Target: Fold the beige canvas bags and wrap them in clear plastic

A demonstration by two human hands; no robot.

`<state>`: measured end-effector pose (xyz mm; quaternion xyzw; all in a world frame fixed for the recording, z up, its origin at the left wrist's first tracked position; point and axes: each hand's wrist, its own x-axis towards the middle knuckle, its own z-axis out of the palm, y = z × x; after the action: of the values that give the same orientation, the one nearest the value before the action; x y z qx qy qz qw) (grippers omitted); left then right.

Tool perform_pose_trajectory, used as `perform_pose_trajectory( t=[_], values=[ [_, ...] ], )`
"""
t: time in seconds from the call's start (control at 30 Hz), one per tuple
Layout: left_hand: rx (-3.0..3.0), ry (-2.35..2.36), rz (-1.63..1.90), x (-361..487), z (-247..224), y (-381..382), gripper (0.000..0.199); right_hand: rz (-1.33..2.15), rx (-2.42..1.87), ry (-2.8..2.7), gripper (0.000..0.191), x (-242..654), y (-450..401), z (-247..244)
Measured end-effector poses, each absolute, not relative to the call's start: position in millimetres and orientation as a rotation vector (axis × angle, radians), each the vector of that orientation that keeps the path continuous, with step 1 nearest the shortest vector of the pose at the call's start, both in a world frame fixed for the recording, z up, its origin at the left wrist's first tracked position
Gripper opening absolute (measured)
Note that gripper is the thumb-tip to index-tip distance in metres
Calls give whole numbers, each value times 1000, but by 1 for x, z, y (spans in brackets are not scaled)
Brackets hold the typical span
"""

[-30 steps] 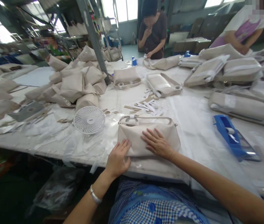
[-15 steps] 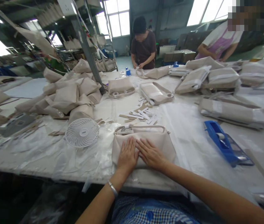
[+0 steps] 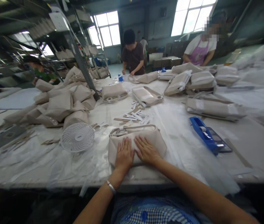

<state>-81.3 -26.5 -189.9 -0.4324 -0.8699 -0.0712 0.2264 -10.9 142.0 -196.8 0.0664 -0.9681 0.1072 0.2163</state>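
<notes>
A beige bag point(image 3: 154, 141) lies flat near the table's front edge, its strap and a small wrapped ring along the far side. My left hand point(image 3: 124, 154) rests palm down on the middle of the bag, fingers stretched out and pointing away from me. Beside it, my right hand point(image 3: 147, 151) lies flat on the same bag with its fingers spread, angled to the left. The two hands are close together, and neither grips anything. Paper strips point(image 3: 136, 116) are scattered just beyond the bag.
A white fan point(image 3: 78, 137) stands left of the bag, before piled beige bags point(image 3: 59, 104). At right are a blue tape dispenser point(image 3: 204, 133), plastic sheeting point(image 3: 171, 124) and more wrapped bags point(image 3: 213, 107). Several people stand beyond the table point(image 3: 257, 146).
The camera view has turned a little to the right. My hands stay flat on the bag; my right hand's fingers have moved slightly apart from the left hand's.
</notes>
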Motion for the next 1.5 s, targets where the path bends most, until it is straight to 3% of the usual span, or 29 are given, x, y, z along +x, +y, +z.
perform_pose_trajectory(
  t=[0.17,0.27,0.33,0.43,0.5,0.6,0.83,1.0,1.2,1.27,1.33,1.5],
  values=[
    [-1401,-2282,-311,-72,-191,-33,60,642,242,-2532,44,25,132,-194],
    [-1464,-2269,-363,-74,-194,-38,59,1131,149,-2489,36,69,121,-197],
    [-1515,-2261,-376,-76,-195,-40,61,1623,-291,-2401,37,90,113,-199],
    [-1560,-2256,-402,-79,-196,-42,61,2364,-977,-1750,48,97,105,-194],
    [-1582,-2273,-422,-81,-195,-42,60,2645,-997,-1265,49,91,103,-186],
    [-1621,-2320,-443,-80,-190,-41,61,2765,-872,-870,52,77,102,-174],
    [-1505,-2407,-470,-53,-175,-41,77,2573,-930,-686,62,63,81,-160],
    [-1411,-2412,-520,-43,-178,-40,78,2515,-864,-1046,68,81,87,-144],
    [-1585,-2359,-454,-50,-192,-40,77,2399,-318,-1745,52,191,139,-145],
    [-1605,-2351,-437,-49,-192,-40,84,2125,-711,-1928,66,245,165,-167],
    [-1595,-2361,-453,-45,-190,-38,86,1450,-1430,-2138,73,295,193,-197],
    [-1531,-2394,-470,-37,-186,-33,83,894,-1832,-2270,39,362,264,-274]
  ],
)
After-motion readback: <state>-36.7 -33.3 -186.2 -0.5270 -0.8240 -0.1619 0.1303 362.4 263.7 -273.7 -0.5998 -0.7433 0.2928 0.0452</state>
